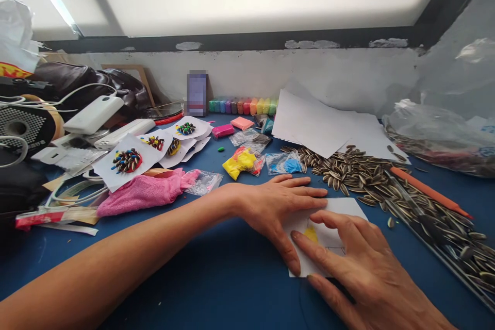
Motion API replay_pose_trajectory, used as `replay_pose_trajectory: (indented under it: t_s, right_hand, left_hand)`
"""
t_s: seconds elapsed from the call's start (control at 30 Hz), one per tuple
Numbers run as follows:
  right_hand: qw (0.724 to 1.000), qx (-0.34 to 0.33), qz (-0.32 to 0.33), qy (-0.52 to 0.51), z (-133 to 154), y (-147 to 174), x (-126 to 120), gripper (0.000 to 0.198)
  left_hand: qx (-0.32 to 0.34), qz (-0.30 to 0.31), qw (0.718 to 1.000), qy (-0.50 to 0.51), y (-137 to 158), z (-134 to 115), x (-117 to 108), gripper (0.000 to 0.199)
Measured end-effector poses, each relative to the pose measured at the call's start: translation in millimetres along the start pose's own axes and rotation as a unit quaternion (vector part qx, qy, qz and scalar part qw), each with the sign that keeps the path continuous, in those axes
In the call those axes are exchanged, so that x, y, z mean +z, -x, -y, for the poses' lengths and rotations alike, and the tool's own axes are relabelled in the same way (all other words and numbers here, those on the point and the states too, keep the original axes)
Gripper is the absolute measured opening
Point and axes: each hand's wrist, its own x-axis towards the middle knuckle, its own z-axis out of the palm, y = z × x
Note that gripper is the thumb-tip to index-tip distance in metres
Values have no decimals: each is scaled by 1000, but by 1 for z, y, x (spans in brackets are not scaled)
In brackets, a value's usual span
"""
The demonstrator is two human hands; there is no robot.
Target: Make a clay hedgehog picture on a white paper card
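A small white sheet of paper (350, 207) with a few drawn lines lies on the blue table. On it sits a flattened patch of yellow clay (311, 234). My left hand (273, 205) is spread over the sheet's left side, thumb at the lower left corner, holding nothing. My right hand (361, 263) is over the lower right part of the sheet, fingers apart. Its index fingertip is at the clay's lower left edge; whether it presses there I cannot tell. The right hand covers part of the drawing.
Sunflower seeds (348, 170) are heaped at right beside an orange pen (431, 192) and a ruler (444, 247). Behind are paper sheets (313, 118) and clay packets (242, 162). Seed-and-clay pieces (127, 161), a pink cloth (143, 188) and cables crowd the left.
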Motion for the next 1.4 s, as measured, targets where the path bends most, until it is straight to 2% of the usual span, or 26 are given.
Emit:
replay_pose_trajectory:
  t_s: [0.17,0.4,0.6,0.7,1.23,1.4]
  right_hand:
    - [1000,16,16,-5,2,-2,2,32]
    - [997,26,-38,-66,3,0,1,30]
    - [989,37,64,-124,3,-1,-9,29]
    - [986,55,83,-136,5,-4,-10,27]
    - [980,87,59,-169,13,-6,-12,27]
    - [989,69,-12,-127,4,-5,-9,34]
  left_hand:
    - [-1,2,1000,-9,0,0,1,107]
    - [6,-6,1000,-4,1,1,2,105]
    - [5,-3,1000,0,1,1,1,104]
    - [7,-3,1000,1,1,1,1,105]
    - [-5,-1,1000,5,1,-1,1,105]
    - [0,0,1000,3,1,-1,1,106]
